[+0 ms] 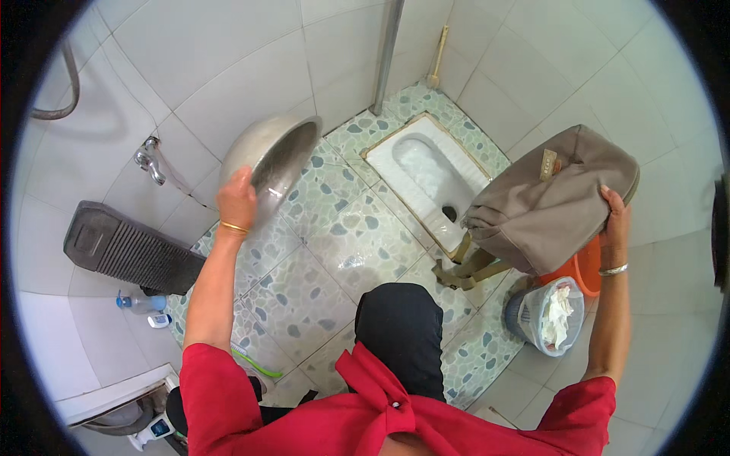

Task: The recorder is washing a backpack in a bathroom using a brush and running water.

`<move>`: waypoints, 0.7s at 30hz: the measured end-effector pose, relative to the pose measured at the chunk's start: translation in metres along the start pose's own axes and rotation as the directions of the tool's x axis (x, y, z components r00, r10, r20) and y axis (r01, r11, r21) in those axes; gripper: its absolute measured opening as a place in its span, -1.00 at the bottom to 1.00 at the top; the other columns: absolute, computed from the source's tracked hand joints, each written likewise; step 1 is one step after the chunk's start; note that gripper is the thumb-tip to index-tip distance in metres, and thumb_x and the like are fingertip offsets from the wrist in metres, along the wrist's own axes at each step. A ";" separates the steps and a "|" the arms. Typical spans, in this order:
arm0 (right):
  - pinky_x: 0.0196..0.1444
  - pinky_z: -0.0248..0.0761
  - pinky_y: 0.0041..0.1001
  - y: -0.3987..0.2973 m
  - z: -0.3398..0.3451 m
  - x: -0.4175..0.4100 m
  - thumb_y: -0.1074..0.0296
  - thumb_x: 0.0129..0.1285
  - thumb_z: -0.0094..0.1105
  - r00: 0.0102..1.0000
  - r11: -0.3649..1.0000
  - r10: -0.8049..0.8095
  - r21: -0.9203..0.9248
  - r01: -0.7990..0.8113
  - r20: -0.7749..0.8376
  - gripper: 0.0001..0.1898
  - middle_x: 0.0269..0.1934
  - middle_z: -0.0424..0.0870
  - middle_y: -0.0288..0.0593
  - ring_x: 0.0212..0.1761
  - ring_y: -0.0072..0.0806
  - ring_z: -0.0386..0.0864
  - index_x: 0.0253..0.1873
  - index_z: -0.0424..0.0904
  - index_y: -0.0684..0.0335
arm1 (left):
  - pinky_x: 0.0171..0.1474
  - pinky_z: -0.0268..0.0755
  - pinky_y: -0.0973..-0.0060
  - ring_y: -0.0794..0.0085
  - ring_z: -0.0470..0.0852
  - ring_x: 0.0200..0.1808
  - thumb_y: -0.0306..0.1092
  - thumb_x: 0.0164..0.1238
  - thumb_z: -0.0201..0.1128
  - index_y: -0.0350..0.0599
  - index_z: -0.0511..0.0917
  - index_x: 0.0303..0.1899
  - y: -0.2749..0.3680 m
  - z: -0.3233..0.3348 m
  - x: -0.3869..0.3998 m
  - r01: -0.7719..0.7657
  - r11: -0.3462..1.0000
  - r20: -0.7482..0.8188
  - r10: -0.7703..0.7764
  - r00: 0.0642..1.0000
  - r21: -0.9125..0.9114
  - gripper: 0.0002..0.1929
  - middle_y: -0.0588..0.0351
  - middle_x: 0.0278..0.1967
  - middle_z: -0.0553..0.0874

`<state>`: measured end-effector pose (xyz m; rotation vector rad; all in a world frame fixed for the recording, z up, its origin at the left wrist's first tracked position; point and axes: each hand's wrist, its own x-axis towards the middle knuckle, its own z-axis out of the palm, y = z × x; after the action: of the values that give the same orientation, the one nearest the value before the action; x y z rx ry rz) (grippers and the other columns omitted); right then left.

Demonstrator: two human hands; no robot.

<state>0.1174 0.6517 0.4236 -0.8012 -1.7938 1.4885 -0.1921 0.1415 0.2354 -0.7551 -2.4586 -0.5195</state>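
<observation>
My left hand (237,198) grips the near rim of a large metal basin (259,151), which is tilted on its side with its hollow turned to the right. The basin's inside looks wet. On the right, my right hand (616,219) holds a grey-brown fabric backpack (547,199) by its outer end. Olive straps (470,273) hang from the bag's lower left, near the floor. The bag covers part of the view towards the right edge of a white squat toilet (436,176). The fingers behind the bag are hidden.
A dark washboard (134,248) leans at the left wall below a metal tap (149,161). Bottles (142,305) and a green-handled brush (254,362) are at lower left. A lined waste bin (519,313) and an orange bucket (584,268) stand at right. The tiled floor (348,256) looks wet.
</observation>
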 end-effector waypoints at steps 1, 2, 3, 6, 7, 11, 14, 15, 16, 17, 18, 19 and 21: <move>-0.30 0.44 -0.50 -0.002 -0.001 0.000 0.35 0.07 0.09 1.000 1.000 -0.007 -0.011 0.007 0.003 -0.72 -0.32 0.54 -0.15 -0.35 -0.46 0.53 -0.17 0.45 0.46 | -0.35 0.40 0.20 -0.01 0.55 -0.35 -0.58 -0.08 0.07 -0.11 0.41 -0.22 -0.009 -0.002 -0.005 0.002 1.000 -0.012 -0.002 1.000 -0.002 -0.71 -0.08 -0.34 0.56; -0.30 0.44 -0.50 -0.005 -0.001 -0.002 0.35 0.07 0.09 1.000 1.000 -0.020 -0.011 0.020 0.004 -0.72 -0.32 0.54 -0.15 -0.35 -0.46 0.53 -0.17 0.45 0.46 | -0.32 0.41 0.21 -0.02 0.55 -0.35 -0.56 -0.09 0.08 -0.13 0.41 -0.22 -0.019 0.000 -0.015 0.134 0.991 -0.087 -0.135 0.987 -0.016 -0.71 -0.08 -0.34 0.57; -0.30 0.44 -0.50 -0.006 0.000 -0.005 0.36 0.07 0.08 1.000 1.000 -0.003 -0.009 0.003 0.000 -0.73 -0.33 0.54 -0.15 -0.35 -0.46 0.53 -0.19 0.45 0.45 | -0.28 0.41 0.22 -0.03 0.55 -0.35 -0.55 -0.10 0.09 -0.15 0.42 -0.22 -0.032 -0.002 -0.026 0.263 0.964 -0.157 -0.265 0.951 -0.034 -0.70 -0.08 -0.34 0.57; -0.31 0.43 -0.52 -0.014 0.006 -0.013 0.36 0.07 0.08 1.000 1.000 0.006 -0.005 -0.006 -0.011 -0.76 -0.35 0.54 -0.17 -0.37 -0.48 0.52 -0.22 0.46 0.44 | -0.22 0.39 0.33 0.15 0.57 -0.39 -0.54 -0.16 0.11 -0.24 0.42 -0.28 -0.075 -0.005 -0.073 0.565 0.785 -0.124 -0.606 0.786 -0.255 -0.73 -0.07 -0.41 0.58; -0.32 0.42 -0.52 -0.016 0.012 -0.015 0.37 0.07 0.08 1.000 1.000 0.010 0.007 -0.010 -0.012 -0.77 -0.37 0.54 -0.18 -0.38 -0.49 0.52 -0.23 0.47 0.43 | -0.21 0.38 0.38 0.26 0.56 -0.40 -0.54 -0.18 0.10 -0.26 0.43 -0.30 -0.097 -0.003 -0.098 0.593 0.742 -0.152 -0.655 0.740 -0.312 -0.73 -0.05 -0.44 0.58; -0.34 0.42 -0.52 -0.028 0.019 -0.022 0.38 0.07 0.08 1.000 1.000 -0.004 0.010 0.004 0.019 -0.78 -0.38 0.53 -0.18 -0.40 -0.52 0.51 -0.24 0.47 0.43 | -0.16 0.36 0.51 0.46 0.50 -0.33 -0.56 -0.16 0.08 -0.26 0.40 -0.35 -0.101 0.000 -0.165 0.756 0.430 0.013 -0.865 0.501 -0.494 -0.78 0.09 -0.38 0.55; -0.35 0.42 -0.53 -0.034 0.033 -0.022 0.38 0.06 0.09 0.998 1.000 -0.016 0.028 0.014 0.068 -0.78 -0.39 0.53 -0.19 -0.41 -0.53 0.50 -0.24 0.47 0.43 | -0.11 0.34 0.54 0.47 0.49 -0.31 -0.57 -0.14 0.07 -0.24 0.39 -0.34 -0.122 -0.003 -0.218 0.758 0.325 0.047 -0.905 0.423 -0.565 -0.79 0.12 -0.33 0.55; -0.35 0.42 -0.53 -0.037 0.039 -0.024 0.38 0.07 0.08 0.997 1.000 -0.015 0.015 0.014 0.081 -0.78 -0.39 0.53 -0.19 -0.40 -0.53 0.50 -0.24 0.47 0.43 | -0.11 0.34 0.54 0.47 0.49 -0.31 -0.57 -0.14 0.07 -0.24 0.39 -0.34 -0.120 -0.002 -0.226 0.757 0.318 0.051 -0.906 0.419 -0.571 -0.79 0.12 -0.33 0.55; -0.35 0.42 -0.54 -0.040 0.045 -0.025 0.38 0.07 0.08 0.996 1.000 -0.013 0.002 0.013 0.094 -0.78 -0.39 0.52 -0.19 -0.40 -0.52 0.50 -0.24 0.47 0.43 | -0.12 0.34 0.54 0.47 0.49 -0.31 -0.58 -0.13 0.07 -0.23 0.39 -0.33 -0.118 0.000 -0.234 0.728 0.269 0.054 -0.920 0.387 -0.631 -0.78 0.12 -0.34 0.55; -0.35 0.42 -0.54 -0.043 0.052 -0.027 0.38 0.07 0.08 0.995 1.000 -0.017 -0.004 0.018 0.095 -0.78 -0.39 0.52 -0.19 -0.40 -0.52 0.50 -0.24 0.47 0.43 | -0.12 0.33 0.55 0.47 0.48 -0.32 -0.59 -0.13 0.06 -0.23 0.38 -0.32 -0.117 0.003 -0.241 0.694 0.218 0.061 -0.933 0.354 -0.686 -0.78 0.13 -0.34 0.54; -0.35 0.42 -0.54 -0.047 0.057 -0.030 0.37 0.06 0.09 0.995 0.999 -0.025 -0.019 0.027 0.100 -0.77 -0.39 0.52 -0.18 -0.40 -0.52 0.50 -0.24 0.47 0.43 | -0.13 0.33 0.54 0.47 0.47 -0.33 -0.60 -0.12 0.05 -0.22 0.37 -0.32 -0.112 0.001 -0.244 0.690 0.238 0.039 -0.932 0.360 -0.683 -0.78 0.14 -0.34 0.54; -0.35 0.42 -0.53 -0.051 0.061 -0.030 0.37 0.05 0.10 0.994 0.999 -0.033 -0.035 0.037 0.105 -0.76 -0.39 0.53 -0.17 -0.41 -0.51 0.50 -0.25 0.47 0.44 | -0.13 0.33 0.54 0.47 0.47 -0.33 -0.60 -0.12 0.05 -0.22 0.37 -0.32 -0.111 0.004 -0.250 0.692 0.228 0.046 -0.934 0.354 -0.685 -0.78 0.14 -0.34 0.54; -0.35 0.42 -0.53 -0.057 0.068 -0.028 0.36 0.04 0.11 0.992 0.997 -0.041 -0.058 0.048 0.118 -0.76 -0.39 0.53 -0.17 -0.41 -0.51 0.51 -0.26 0.48 0.44 | -0.13 0.33 0.53 0.47 0.46 -0.32 -0.60 -0.12 0.06 -0.23 0.37 -0.29 -0.113 0.010 -0.265 0.699 0.103 0.111 -0.961 0.253 -0.708 -0.76 0.13 -0.32 0.54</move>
<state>0.0772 0.5803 0.4683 -0.7121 -1.9388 1.4850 -0.0745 -0.0489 0.0534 0.7915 -1.9932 -1.8461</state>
